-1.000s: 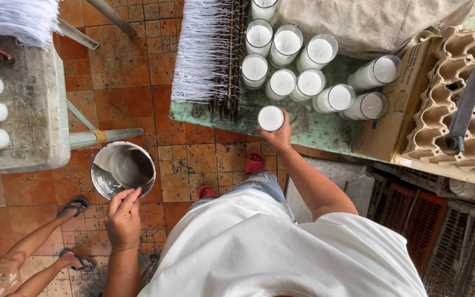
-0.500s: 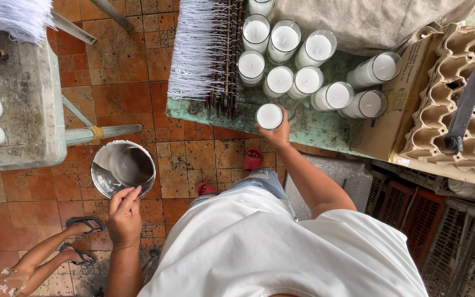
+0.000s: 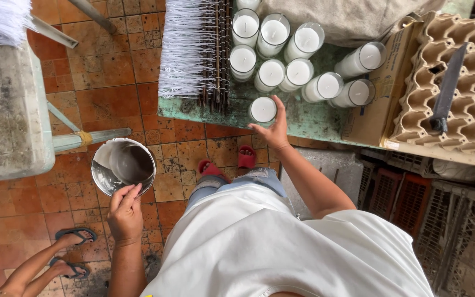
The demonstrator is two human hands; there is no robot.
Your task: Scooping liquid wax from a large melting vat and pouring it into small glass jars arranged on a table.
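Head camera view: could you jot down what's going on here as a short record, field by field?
left hand: grips the rim of a metal pot, held over the tiled floor
right hand: grasps a wax-filled glass at the green table edge
behind it: cluster of filled glasses
beside them: rack of white wicks
far right: egg tray with a dark blade on it
lower left: another person's sandalled feet
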